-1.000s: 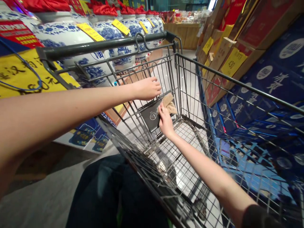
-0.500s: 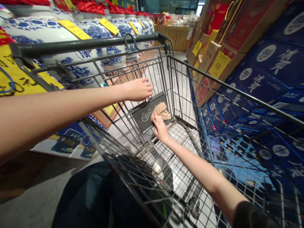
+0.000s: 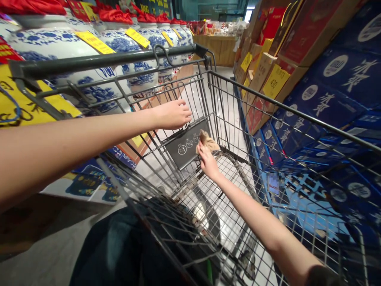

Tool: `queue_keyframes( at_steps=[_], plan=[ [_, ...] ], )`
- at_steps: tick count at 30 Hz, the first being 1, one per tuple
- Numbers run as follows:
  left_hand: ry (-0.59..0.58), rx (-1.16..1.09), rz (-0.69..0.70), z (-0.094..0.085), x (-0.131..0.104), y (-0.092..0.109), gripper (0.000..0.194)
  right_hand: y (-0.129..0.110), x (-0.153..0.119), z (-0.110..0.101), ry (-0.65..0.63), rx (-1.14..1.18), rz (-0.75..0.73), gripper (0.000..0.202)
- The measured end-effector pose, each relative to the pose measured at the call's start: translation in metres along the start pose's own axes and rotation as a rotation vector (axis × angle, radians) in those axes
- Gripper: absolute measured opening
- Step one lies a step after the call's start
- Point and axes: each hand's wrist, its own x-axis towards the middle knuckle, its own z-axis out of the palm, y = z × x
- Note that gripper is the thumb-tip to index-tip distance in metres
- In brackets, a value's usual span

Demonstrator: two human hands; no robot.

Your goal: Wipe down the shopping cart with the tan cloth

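A grey wire shopping cart (image 3: 104, 59) fills the middle of the view. My right hand (image 3: 208, 162) reaches down inside its basket, fingers closed on a tan cloth (image 3: 212, 143). The cloth lies bunched against the right end of a dark plastic panel (image 3: 183, 158) printed with round white icons. Above that panel, my left hand (image 3: 174, 114) curls its fingers over the wires of the cart's rear gate; the fingertips are partly hidden.
Blue-and-white porcelain jars (image 3: 59, 43) with red cloth tops line the left. Blue printed cartons (image 3: 330, 71) and brown boxes (image 3: 262, 75) are stacked close on the right. A wooden counter (image 3: 218, 49) stands at the back.
My right hand and the cloth have shifted slightly right across the panel, uncovering more of its icons. My left hand stays in place on the gate.
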Motion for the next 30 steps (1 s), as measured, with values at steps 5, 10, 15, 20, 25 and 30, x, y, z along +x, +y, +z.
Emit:
queue_keyframes(
  at_steps=[5, 10, 15, 20, 25, 30],
  plan=[
    [0.024, -0.017, 0.028, 0.006, 0.000, -0.005, 0.020, 0.008, 0.027, -0.017, 0.090, -0.052, 0.380, 0.078],
    [0.035, 0.022, 0.045, 0.005, -0.001, -0.005, 0.018, -0.019, -0.008, -0.002, -0.065, -0.032, -0.024, 0.083],
    [-0.013, 0.065, 0.039, -0.001, 0.001, -0.001, 0.022, 0.005, -0.011, -0.014, -0.101, -0.027, -0.130, 0.081],
    [-0.029, 0.057, 0.026, -0.004, 0.004, 0.001, 0.023, 0.017, -0.002, -0.009, 0.078, -0.074, 0.172, 0.085],
    [-0.048, 0.053, 0.012, -0.003, 0.004, 0.001, 0.023, -0.011, -0.044, 0.010, -0.079, -0.027, -0.252, 0.095],
    [-0.057, 0.059, 0.013, -0.002, 0.004, 0.001, 0.024, 0.013, -0.020, -0.010, -0.042, -0.039, -0.165, 0.088]
  ],
)
